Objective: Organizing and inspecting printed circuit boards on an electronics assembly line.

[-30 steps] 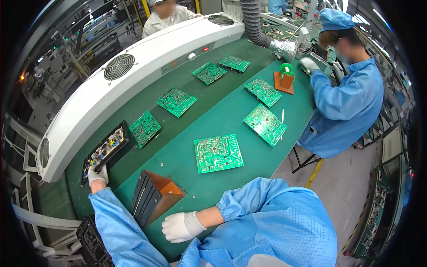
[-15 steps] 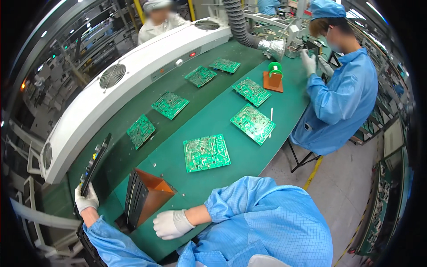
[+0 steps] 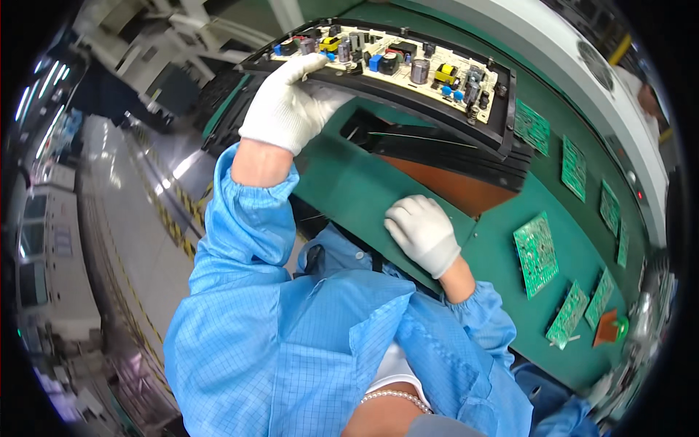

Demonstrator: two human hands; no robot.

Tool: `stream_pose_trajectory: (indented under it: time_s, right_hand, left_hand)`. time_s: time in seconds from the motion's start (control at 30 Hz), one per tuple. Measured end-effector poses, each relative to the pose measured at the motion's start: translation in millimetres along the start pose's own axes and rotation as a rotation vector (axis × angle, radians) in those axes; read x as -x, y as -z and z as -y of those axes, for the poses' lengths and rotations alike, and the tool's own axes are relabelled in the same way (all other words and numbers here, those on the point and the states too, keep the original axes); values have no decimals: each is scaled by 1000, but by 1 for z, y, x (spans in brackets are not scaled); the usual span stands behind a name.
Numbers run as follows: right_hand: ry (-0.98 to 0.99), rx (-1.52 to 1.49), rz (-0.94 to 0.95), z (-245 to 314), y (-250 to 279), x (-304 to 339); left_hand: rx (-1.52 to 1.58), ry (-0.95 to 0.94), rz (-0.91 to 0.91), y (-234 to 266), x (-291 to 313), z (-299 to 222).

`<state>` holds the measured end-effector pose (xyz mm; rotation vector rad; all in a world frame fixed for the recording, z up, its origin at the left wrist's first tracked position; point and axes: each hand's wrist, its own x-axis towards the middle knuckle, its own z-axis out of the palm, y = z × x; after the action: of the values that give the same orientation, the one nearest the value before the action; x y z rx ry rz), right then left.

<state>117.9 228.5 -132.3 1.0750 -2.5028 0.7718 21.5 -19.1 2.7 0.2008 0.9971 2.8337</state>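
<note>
**Tray in left hand; right hand on bench**

Far left: striped tape (image 3: 178, 237) runs along the floor. Left hand (image 3: 285, 109), gloved, is closed on the near edge of the black tray (image 3: 408, 89) toward its left end, thumb uppermost; remaining fingers partly hidden. Tray is tilted, face visible, carrying cream circuitry with yellow, blue and black parts. Right hand (image 3: 422, 233), gloved, lies palm down on the green bench (image 3: 346, 182), fingers loosely curled; anything beneath cannot be determined. Brown-sided rack (image 3: 455, 182) stands behind it, partly covered by the tray; contact between them cannot be confirmed. Right: seven green boards (image 3: 536, 255), lying apart, four alongside the white hood (image 3: 550, 29). Green spool (image 3: 621, 328) near the lowest boards.
</note>
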Motion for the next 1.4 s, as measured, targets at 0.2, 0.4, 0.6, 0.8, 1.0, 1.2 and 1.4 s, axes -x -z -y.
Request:
stream_pose_trajectory:
  time_s: [0.2, 0.4, 0.6, 0.8, 1.0, 1.2, 1.4]
  right_hand:
    - [4, -5, 24, 3, 1, -3]
    - [-34, -33, 36, 0, -1, -2]
    - [-53, -53, 39, -2, -1, -5]
    - [-56, -55, 44, 0, -1, -5]
    - [-73, -80, 40, -1, 0, -5]
    - [-83, -103, 37, -1, 2, -6]
    - [-81, -111, 16, 1, 5, -8]
  left_hand:
    - [-34, -310, -405, 26, 43, -25]
    - [82, -668, -593, 74, 24, -4]
    - [144, -768, -787, 92, -4, 34]
    - [163, -690, -711, 87, -10, 44]
    - [125, -748, -759, 79, -17, 51]
    - [91, -745, -711, 78, -11, 51]
    - [157, -777, -708, 82, -30, 56]
